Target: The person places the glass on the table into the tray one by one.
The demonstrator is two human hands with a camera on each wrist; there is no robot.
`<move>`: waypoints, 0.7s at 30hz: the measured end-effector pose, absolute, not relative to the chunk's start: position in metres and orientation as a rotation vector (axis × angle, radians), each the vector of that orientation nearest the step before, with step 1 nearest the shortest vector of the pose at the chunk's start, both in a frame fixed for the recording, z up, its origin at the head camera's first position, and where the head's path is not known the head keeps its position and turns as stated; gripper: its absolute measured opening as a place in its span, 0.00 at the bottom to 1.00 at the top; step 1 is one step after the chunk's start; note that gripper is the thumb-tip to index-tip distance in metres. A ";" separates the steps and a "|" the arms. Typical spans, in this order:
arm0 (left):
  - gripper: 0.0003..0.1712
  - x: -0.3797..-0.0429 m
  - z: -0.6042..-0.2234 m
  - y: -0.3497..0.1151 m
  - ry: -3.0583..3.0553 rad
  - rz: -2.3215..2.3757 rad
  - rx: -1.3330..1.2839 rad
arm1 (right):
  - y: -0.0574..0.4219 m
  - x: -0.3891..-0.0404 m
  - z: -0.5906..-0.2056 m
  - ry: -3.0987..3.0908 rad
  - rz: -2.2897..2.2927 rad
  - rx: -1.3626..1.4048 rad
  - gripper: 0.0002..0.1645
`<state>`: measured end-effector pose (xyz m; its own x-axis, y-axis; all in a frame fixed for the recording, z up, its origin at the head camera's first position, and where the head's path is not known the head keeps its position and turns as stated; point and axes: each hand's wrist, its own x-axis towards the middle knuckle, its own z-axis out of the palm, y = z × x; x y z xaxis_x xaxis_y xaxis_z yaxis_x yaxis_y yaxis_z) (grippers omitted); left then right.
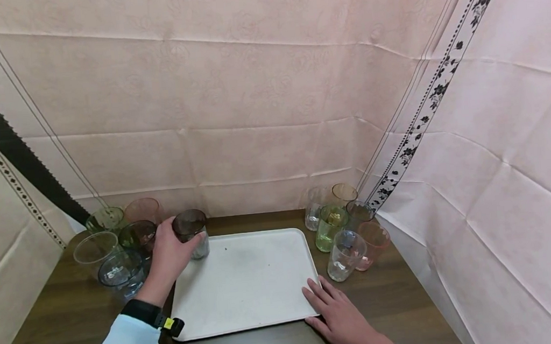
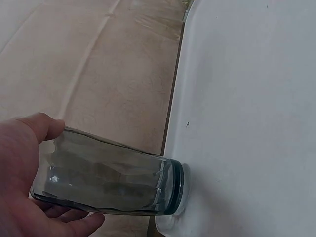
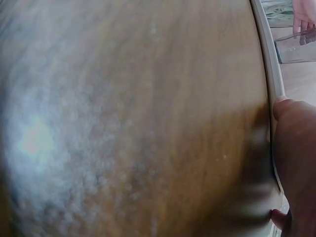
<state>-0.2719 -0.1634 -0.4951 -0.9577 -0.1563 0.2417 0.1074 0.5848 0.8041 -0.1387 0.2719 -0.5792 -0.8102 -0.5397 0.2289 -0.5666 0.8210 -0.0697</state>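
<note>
My left hand (image 1: 171, 251) grips a smoky grey drinking glass (image 1: 189, 223) around its upper part, at the far left corner of the white tray (image 1: 245, 282). In the left wrist view the thumb lies on one side of the glass (image 2: 108, 175) and the fingers on the other, with its base right at the tray corner. My right hand (image 1: 342, 320) rests on the tray's near right corner, fingers fairly straight. The right wrist view shows its thumb (image 3: 282, 106) against the tray's edge.
Left of the tray stand several glasses: a blue one (image 1: 120, 273), a clear one (image 1: 95, 250), a dark one, a green one and a pink one. On the right is another group, including a green glass (image 1: 330, 227) and a clear glass (image 1: 345, 255). A pale cloth (image 1: 254, 152) hangs behind the wooden table.
</note>
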 end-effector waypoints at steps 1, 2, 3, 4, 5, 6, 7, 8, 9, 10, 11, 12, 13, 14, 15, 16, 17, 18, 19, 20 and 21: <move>0.55 -0.273 -0.495 -0.163 -2.531 -1.303 0.040 | 0.272 -0.139 -0.579 -2.799 0.194 0.865 0.39; 0.56 -0.275 -0.496 -0.164 -2.534 -1.299 0.041 | 0.271 -0.139 -0.578 -2.797 0.193 0.868 0.39; 0.56 -0.276 -0.497 -0.164 -2.538 -1.294 0.042 | 0.271 -0.139 -0.578 -2.796 0.195 0.870 0.39; 0.56 -0.277 -0.497 -0.165 -2.543 -1.290 0.044 | 0.271 -0.138 -0.578 -2.793 0.193 0.872 0.39; 0.56 -0.279 -0.498 -0.165 -2.547 -1.286 0.046 | 0.271 -0.139 -0.578 -2.793 0.190 0.875 0.39; 0.56 -0.280 -0.498 -0.166 -2.549 -1.285 0.048 | 0.272 -0.139 -0.579 -2.794 0.189 0.876 0.39; 0.56 -0.281 -0.498 -0.166 -2.552 -1.283 0.049 | 0.272 -0.139 -0.579 -2.791 0.187 0.877 0.39; 0.56 -0.282 -0.499 -0.166 -2.555 -1.280 0.045 | 0.272 -0.139 -0.579 -2.788 0.189 0.875 0.39; 0.55 -0.283 -0.499 -0.167 -2.557 -1.278 0.042 | 0.272 -0.139 -0.579 -2.783 0.191 0.874 0.39; 0.55 -0.283 -0.499 -0.167 -2.559 -1.276 0.043 | 0.272 -0.139 -0.579 -2.778 0.193 0.875 0.39; 0.55 -0.284 -0.499 -0.167 -2.562 -1.271 0.045 | 0.272 -0.139 -0.579 -2.775 0.196 0.875 0.39; 0.55 -0.285 -0.500 -0.167 -2.565 -1.268 0.047 | 0.272 -0.139 -0.579 -2.772 0.196 0.875 0.39; 0.56 -0.285 -0.500 -0.166 -2.572 -1.263 0.048 | 0.272 -0.139 -0.579 -2.773 0.198 0.874 0.39; 0.57 -0.285 -0.500 -0.166 -2.577 -1.259 0.053 | 0.272 -0.139 -0.579 -2.778 0.202 0.873 0.39; 0.57 -0.286 -0.501 -0.166 -2.584 -1.254 0.061 | 0.272 -0.139 -0.579 -2.783 0.202 0.872 0.39; 0.58 -0.286 -0.501 -0.165 -2.589 -1.252 0.068 | 0.272 -0.139 -0.580 -2.793 0.202 0.869 0.39; 0.59 -0.286 -0.501 -0.165 -2.595 -1.248 0.072 | 0.272 -0.139 -0.580 -2.802 0.202 0.865 0.39; 0.60 -0.286 -0.501 -0.165 -2.602 -1.244 0.076 | 0.272 -0.139 -0.580 -2.808 0.203 0.862 0.39; 0.61 -0.285 -0.500 -0.164 -2.607 -1.239 0.078 | 0.272 -0.139 -0.581 -2.812 0.204 0.860 0.39; 0.61 -0.285 -0.500 -0.164 -2.609 -1.235 0.080 | 0.272 -0.139 -0.581 -2.814 0.207 0.857 0.39; 0.62 -0.285 -0.500 -0.164 -2.610 -1.231 0.079 | 0.272 -0.139 -0.581 -2.813 0.207 0.857 0.39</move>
<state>-0.2850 -0.1636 -0.5000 -0.9663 -0.1559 0.2050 0.0591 0.6406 0.7656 -0.1387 0.2718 -0.5812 -0.8139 -0.5360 0.2244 -0.5630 0.8229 -0.0765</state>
